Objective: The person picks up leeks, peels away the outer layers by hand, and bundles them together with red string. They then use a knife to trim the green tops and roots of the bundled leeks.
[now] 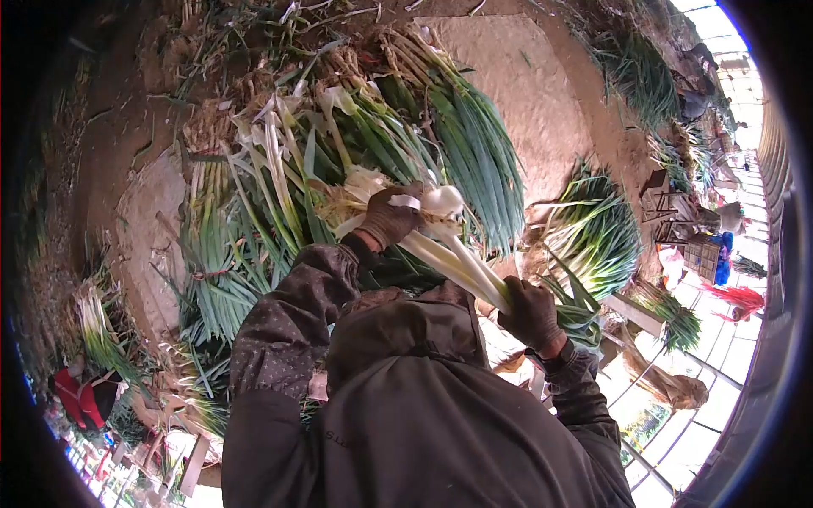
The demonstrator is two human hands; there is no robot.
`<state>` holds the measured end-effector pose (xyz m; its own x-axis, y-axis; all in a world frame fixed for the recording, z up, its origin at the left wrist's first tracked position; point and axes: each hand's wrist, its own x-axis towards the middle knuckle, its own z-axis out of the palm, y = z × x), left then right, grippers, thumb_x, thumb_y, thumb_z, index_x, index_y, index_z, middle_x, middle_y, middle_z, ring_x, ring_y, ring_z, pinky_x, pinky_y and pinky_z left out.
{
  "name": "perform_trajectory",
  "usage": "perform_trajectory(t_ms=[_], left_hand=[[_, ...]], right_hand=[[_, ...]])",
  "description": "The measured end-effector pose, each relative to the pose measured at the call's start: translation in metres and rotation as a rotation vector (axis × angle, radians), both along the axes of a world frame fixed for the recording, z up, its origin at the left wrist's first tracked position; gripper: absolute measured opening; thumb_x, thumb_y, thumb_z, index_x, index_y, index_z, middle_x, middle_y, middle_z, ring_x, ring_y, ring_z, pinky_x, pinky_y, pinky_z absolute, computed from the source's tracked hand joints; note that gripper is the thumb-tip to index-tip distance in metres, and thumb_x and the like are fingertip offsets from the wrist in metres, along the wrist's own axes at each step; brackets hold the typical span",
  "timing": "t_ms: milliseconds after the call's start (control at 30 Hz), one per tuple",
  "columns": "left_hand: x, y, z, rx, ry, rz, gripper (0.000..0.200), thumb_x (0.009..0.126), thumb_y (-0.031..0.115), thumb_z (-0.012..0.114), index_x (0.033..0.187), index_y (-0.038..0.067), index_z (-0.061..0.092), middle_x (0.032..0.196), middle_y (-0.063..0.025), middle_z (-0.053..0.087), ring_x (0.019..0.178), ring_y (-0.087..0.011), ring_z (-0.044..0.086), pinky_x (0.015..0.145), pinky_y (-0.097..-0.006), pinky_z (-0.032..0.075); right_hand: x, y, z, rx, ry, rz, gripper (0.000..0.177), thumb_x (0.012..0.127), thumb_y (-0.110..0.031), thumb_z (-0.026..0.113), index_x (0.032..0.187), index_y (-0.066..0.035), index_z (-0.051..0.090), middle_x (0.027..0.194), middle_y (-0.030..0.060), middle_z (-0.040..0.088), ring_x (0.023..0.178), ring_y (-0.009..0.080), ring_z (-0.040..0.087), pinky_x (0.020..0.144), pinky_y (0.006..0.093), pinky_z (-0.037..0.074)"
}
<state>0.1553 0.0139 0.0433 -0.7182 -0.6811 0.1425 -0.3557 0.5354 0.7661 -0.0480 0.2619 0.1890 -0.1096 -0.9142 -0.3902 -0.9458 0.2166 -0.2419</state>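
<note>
Above the ground in front of the dark jacket [423, 423], I have a small bunch of leeks [450, 261] held between both hands, its white stalks slanting from the root end at upper left down towards the leaves at lower right. The step in hand, as I judge it, is two-handed handling of this one bunch, steadied at both ends. From this grip, any further move calls for a firm right hand and a careful left, since the pale stalks look smooth and the roots [362, 184] are loose and tangled. The left hand [389, 216], in a dark glove, is closed around the root end, just beside a rounded white end [443, 201]; a white band [405, 201] shows at its fingers, though I can't tell what it is. The right hand [529, 315], also gloved, is clamped on the stalks near where they turn green. The left forearm angles up and inward from lower left, the right from lower right, with the left hand farther out from the body. Beyond the bunch lies a big leek pile [483, 144], with a separate heap [605, 224] to the right.
</note>
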Motion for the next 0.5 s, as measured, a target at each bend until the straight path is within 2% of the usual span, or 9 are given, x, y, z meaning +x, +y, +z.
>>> perform_trajectory(t_ms=[33,67,167,233,267,333,367,433,500], left_hand=[[0.002,0.0,-0.002,-0.073,-0.01,0.091,0.029,0.084,0.027,0.067,0.11,0.015,0.062,0.096,-0.0136,0.07,0.091,-0.0358,0.068,0.078,-0.0456,0.054],[0.007,-0.012,-0.004,-0.036,-0.197,0.073,0.016,0.087,0.023,0.057,0.099,0.014,0.064,0.085,-0.0119,0.07,0.085,-0.0366,0.067,0.071,-0.0472,0.053],[0.031,-0.041,0.008,-0.129,-0.286,0.02,0.015,0.083,0.021,0.06,0.095,0.013,0.062,0.081,-0.0121,0.068,0.082,-0.0364,0.068,0.07,-0.0468,0.053],[0.05,-0.066,-0.024,-0.281,-0.221,0.113,0.024,0.078,0.024,0.065,0.1,0.014,0.067,0.084,-0.0139,0.069,0.082,-0.0388,0.067,0.071,-0.0464,0.054],[0.078,-0.095,-0.061,-0.485,0.189,0.165,0.03,0.076,0.026,0.068,0.103,0.012,0.069,0.086,-0.0168,0.07,0.081,-0.039,0.068,0.071,-0.0467,0.055],[0.147,-0.155,-0.052,-0.372,-0.299,0.347,0.03,0.083,0.025,0.065,0.111,0.015,0.068,0.096,-0.0168,0.069,0.082,-0.0362,0.068,0.073,-0.0454,0.055],[0.185,-0.188,-0.038,-0.271,-0.544,0.45,0.03,0.086,0.024,0.063,0.115,0.016,0.068,0.1,-0.0168,0.068,0.083,-0.0347,0.068,0.074,-0.0448,0.055],[0.234,-0.229,-0.002,-0.07,-0.85,0.562,0.031,0.093,0.023,0.06,0.123,0.019,0.067,0.11,-0.0169,0.068,0.085,-0.0319,0.069,0.076,-0.0435,0.056],[0.218,-0.221,0.037,0.044,-1.027,0.474,0.031,0.098,0.025,0.057,0.127,0.02,0.067,0.116,-0.0174,0.067,0.086,-0.0323,0.069,0.076,-0.0433,0.056]], right_hand=[[0.003,-0.004,0.003,0.01,-0.007,0.005,0.039,0.069,-0.02,0.072,0.104,-0.008,0.057,0.081,0.0154,0.063,0.07,0.0373,0.065,0.065,0.0486,0.052],[0.007,-0.001,0.0,0.036,-0.01,0.006,0.042,0.069,-0.02,0.072,0.106,-0.008,0.056,0.082,0.016,0.063,0.072,0.0379,0.065,0.066,0.0491,0.052],[0.029,-0.018,0.01,0.073,-0.019,-0.045,0.046,0.069,-0.021,0.072,0.11,-0.007,0.054,0.083,0.0167,0.064,0.075,0.0388,0.065,0.067,0.0493,0.052],[0.038,-0.024,0.019,0.102,-0.035,-0.061,0.05,0.07,-0.021,0.073,0.112,-0.006,0.052,0.083,0.0175,0.064,0.075,0.0398,0.065,0.068,0.0509,0.05],[0.041,-0.023,0.029,0.137,-0.036,-0.062,0.05,0.07,-0.021,0.073,0.112,-0.006,0.052,0.083,0.0177,0.064,0.075,0.04,0.065,0.068,0.0513,0.05],[0.036,-0.004,0.038,0.209,-0.011,-0.034,0.048,0.07,-0.021,0.073,0.111,-0.006,0.052,0.082,0.0179,0.064,0.074,0.0394,0.065,0.068,0.0523,0.049],[0.027,0.015,0.04,0.109,0.005,-0.011,0.047,0.069,-0.018,0.072,0.11,-0.008,0.053,0.08,0.0163,0.063,0.072,0.0379,0.064,0.066,0.0511,0.049],[0.009,0.042,0.029,0.036,0.04,-0.009,0.046,0.067,-0.016,0.072,0.108,-0.009,0.053,0.077,0.0141,0.062,0.069,0.0365,0.063,0.064,0.0499,0.048],[0.007,0.04,0.021,0.008,0.066,-0.028,0.044,0.067,-0.015,0.071,0.107,-0.01,0.054,0.077,0.0133,0.061,0.068,0.0363,0.063,0.065,0.0492,0.048]])
